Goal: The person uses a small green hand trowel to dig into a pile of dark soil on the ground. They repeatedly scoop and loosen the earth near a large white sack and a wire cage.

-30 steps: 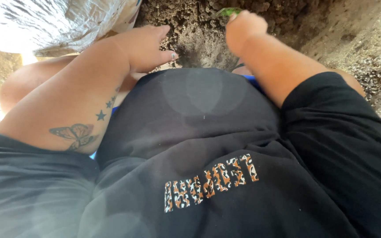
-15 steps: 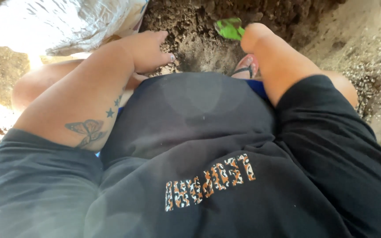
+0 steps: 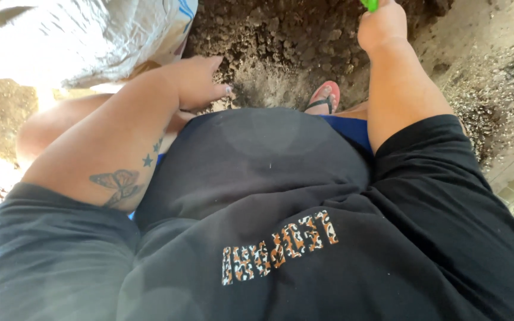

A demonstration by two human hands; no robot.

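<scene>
View from the head camera, looking down the wearer's black shirt (image 3: 304, 238) to a patch of dug, clumpy soil (image 3: 281, 41). The right hand (image 3: 382, 25) is extended to the upper edge of the frame and is clenched around a bright green object (image 3: 370, 5); only a small part of that object shows above the fist, cut off by the frame edge, so its kind cannot be told. It lies at the far side of the soil, well apart from the left hand (image 3: 200, 80). The left hand rests open, fingers relaxed and spread, palm down on the near rim of the soil, grasping nothing. A white plastic bag (image 3: 90, 35) lies just beside it, to its left. Between the forearms, a foot in a pink flip-flop (image 3: 323, 98) stands on the soil.
</scene>
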